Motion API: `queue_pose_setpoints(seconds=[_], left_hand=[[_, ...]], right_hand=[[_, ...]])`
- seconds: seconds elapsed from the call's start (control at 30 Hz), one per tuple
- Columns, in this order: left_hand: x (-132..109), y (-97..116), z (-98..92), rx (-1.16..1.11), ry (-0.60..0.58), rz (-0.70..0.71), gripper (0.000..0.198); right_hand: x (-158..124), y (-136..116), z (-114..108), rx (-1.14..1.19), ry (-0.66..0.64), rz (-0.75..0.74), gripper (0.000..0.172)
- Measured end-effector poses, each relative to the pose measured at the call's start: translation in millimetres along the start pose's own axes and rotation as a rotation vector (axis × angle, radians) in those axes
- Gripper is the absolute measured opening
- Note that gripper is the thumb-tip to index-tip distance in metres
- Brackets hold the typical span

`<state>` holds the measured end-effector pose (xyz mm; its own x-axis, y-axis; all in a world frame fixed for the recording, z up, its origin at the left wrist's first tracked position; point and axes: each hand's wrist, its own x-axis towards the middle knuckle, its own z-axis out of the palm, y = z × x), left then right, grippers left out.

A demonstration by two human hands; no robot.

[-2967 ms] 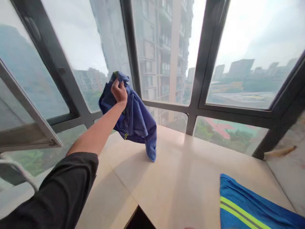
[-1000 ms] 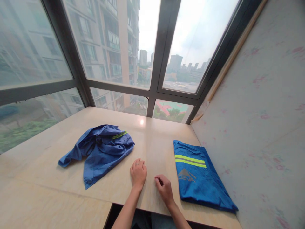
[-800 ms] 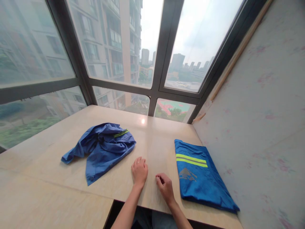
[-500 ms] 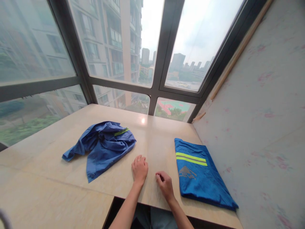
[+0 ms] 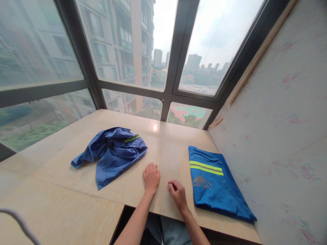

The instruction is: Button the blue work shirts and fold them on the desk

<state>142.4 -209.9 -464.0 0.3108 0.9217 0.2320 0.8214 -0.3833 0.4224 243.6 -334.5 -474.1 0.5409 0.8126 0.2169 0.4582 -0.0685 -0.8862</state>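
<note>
My left hand [image 5: 151, 177] rests palm down on the table, its fingers laid out on the surface and a ring on one of them. It holds nothing. To its right, my right hand [image 5: 177, 194] lies on its side with the fingers curled in; nothing shows in it. Left of my hands is a crumpled dark blue work jacket [image 5: 114, 154] with a yellow-green reflective strip, apart from my left hand. A brighter blue garment [image 5: 213, 195], neatly folded, lies to the right of my right hand. It bears a yellow and grey reflective band and a grey printed logo.
The pale, glossy table [image 5: 58, 180] runs up to dark-framed windows [image 5: 167, 98] at the back. A flower-patterned wall [image 5: 286, 136] borders it on the right. A grey-white cable [image 5: 19, 219] curves in at the lower left. The table's front edge is just before my legs [image 5: 173, 231].
The view has shifted slightly, and more of the cable shows at the lower left. My hands and both garments keep their places on the table.
</note>
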Motion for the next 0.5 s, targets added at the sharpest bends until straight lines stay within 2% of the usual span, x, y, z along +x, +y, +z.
queue_pose_setpoints(seconds=[0.5], left_hand=[[0.3,1.9,-2.5,0.015,-0.011,0.008,0.03]], right_hand=[[-0.4,4.3,0.2,0.034,0.042,-0.007,0.022]])
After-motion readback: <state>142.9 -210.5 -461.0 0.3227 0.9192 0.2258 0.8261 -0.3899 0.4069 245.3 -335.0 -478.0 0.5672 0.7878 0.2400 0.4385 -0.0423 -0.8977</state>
